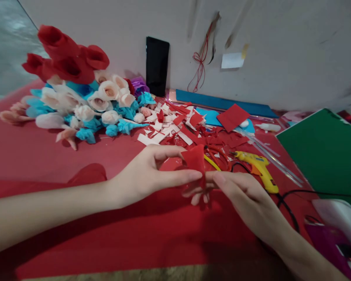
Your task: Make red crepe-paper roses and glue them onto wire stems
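Red paper piece [194, 158] was up in front of the person, between the left hand [143, 175] and the right hand [248, 191], raised over the tabletop [125, 242]. Left hand gripped it: thumb laid across the near face, index finger reaching round to the upper left edge. Right hand's fingers were bent, with fingertips against the lower right edge; whether they pinched it or only touched it, could not tell. Key relation: piece stood roughly upright, broad at the top and narrowing downward, so its long axis ran up and down, crosswise to the left thumb, which came in nearly level. Narrow end pointed down between the hands, partly hidden by fingers. Left hand covered more of the piece; right hand met it low, from the right side. Just beyond the piece lay red and white scraps [169, 127], then a red paper square [233, 117] farther back and to the right. A yellow glue gun [260, 168] lay on its side to the right, beyond the right hand, nozzle toward the scraps. Paper flowers [84, 103], red, blue and pale, were heaped at the far left, well apart from both hands. Black phone-like slab [157, 66] leaned on the wall [280, 50] behind. Green board [321, 156] was at far right.
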The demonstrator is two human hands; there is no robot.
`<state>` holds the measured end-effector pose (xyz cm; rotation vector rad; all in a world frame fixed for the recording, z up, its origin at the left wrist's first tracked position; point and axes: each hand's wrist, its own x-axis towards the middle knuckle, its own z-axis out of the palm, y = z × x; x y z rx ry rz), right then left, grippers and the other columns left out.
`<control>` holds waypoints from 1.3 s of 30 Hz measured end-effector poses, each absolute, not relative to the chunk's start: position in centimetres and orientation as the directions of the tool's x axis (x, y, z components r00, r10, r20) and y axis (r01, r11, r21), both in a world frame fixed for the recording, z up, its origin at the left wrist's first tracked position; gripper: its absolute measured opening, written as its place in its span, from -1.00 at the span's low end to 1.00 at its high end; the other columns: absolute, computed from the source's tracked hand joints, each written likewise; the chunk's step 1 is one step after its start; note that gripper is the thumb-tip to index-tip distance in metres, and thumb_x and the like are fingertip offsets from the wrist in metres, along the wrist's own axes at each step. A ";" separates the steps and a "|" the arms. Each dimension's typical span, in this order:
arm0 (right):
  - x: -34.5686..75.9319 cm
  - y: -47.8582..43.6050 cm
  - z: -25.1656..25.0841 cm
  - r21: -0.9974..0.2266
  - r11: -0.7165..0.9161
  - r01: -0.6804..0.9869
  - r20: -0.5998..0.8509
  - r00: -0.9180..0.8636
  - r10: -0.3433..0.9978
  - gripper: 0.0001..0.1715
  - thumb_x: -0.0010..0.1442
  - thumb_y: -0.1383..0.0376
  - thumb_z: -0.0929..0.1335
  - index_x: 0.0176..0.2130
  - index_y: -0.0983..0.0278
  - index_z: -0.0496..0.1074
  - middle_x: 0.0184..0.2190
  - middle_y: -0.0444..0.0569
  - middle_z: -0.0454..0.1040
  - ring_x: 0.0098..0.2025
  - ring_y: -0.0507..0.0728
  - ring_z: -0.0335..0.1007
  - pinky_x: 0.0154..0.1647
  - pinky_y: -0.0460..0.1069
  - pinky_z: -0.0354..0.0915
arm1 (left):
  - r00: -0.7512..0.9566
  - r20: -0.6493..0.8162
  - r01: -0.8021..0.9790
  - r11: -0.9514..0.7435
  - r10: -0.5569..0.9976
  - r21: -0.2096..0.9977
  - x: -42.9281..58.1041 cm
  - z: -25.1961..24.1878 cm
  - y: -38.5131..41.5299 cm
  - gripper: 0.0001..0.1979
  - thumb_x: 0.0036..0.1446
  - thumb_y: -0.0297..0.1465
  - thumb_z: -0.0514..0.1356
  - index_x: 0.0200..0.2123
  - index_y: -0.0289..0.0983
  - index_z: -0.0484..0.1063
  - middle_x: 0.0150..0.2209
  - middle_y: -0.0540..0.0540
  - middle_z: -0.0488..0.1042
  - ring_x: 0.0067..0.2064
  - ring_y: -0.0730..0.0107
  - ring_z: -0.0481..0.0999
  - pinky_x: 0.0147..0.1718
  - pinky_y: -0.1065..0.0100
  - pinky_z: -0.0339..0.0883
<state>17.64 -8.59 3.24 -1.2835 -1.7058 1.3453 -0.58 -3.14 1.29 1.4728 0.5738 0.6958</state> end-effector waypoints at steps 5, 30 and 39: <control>17.6 -8.4 3.3 -0.955 -0.051 0.291 -0.164 -0.378 0.911 -0.74 0.22 0.26 0.25 -0.34 0.25 0.51 -0.42 -0.17 0.54 -0.39 -0.08 0.45 -0.34 -0.25 0.32 | 0.683 0.050 -0.067 -0.005 0.729 0.998 -0.5 1.3 -3.1 -0.93 0.07 -0.41 0.21 -0.44 -0.27 0.44 -0.48 0.12 0.48 -0.43 0.67 0.42 -0.39 0.66 0.30; 17.6 -8.6 2.9 -0.984 -0.161 0.073 -0.177 -0.452 0.874 -0.91 0.12 0.33 0.35 -0.30 0.26 0.46 -0.37 -0.15 0.55 -0.37 -0.08 0.47 -0.31 -0.25 0.36 | 0.650 0.039 -0.182 0.105 0.759 0.978 -0.1 1.2 -3.2 -0.67 0.02 -0.50 0.23 -0.11 -0.19 0.33 -0.42 0.05 0.47 -0.42 0.57 0.48 -0.38 0.56 0.37; 17.3 -8.7 2.4 -0.871 0.258 0.417 0.111 -0.345 0.932 -0.85 0.12 0.34 0.34 -0.46 0.31 0.47 -0.57 -0.15 0.46 -0.52 -0.03 0.38 -0.50 -0.18 0.26 | 0.600 0.182 -0.089 -0.162 0.779 0.983 -0.4 1.6 -3.4 -0.67 -0.08 -0.50 0.31 -0.19 -0.22 0.38 -0.35 0.05 0.47 -0.31 0.55 0.48 -0.34 0.60 0.34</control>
